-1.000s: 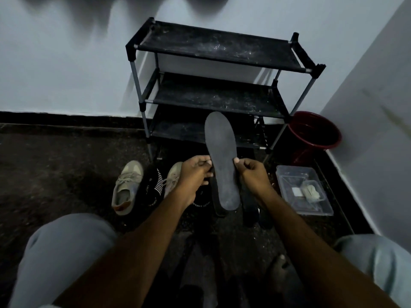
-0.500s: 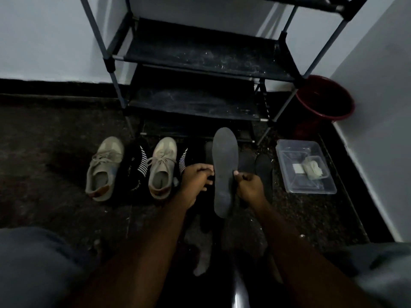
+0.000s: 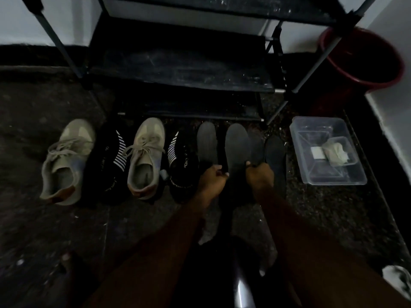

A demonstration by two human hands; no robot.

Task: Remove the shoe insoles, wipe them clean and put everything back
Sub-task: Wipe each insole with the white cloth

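Bare left forearm (image 3: 169,238) and bare right forearm (image 3: 311,238), uncovered from wrist to bottom edge. Broad near camera from wide-angle lens, narrowing toward wrists. Left hand (image 3: 211,180) and right hand (image 3: 259,176) bare too, pale thumbnail visible on left. Blurred bare toe (image 3: 66,257) low left. Pale grey-white patch (image 3: 397,283) in bottom-right corner, cannot tell if clothing. Dim light, finer detail lost.

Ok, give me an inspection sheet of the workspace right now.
Surface: dark speckled floor.
Job's things: held insole, three other insoles lying beside it; beige sneakers and black striped shoes in a row.
Clutter: clear box with a cloth; red bucket.
Hands: left hand and right hand pinch the held insole's edges.
Cables: nothing seen.
Surroundings: black shoe rack, white wall.
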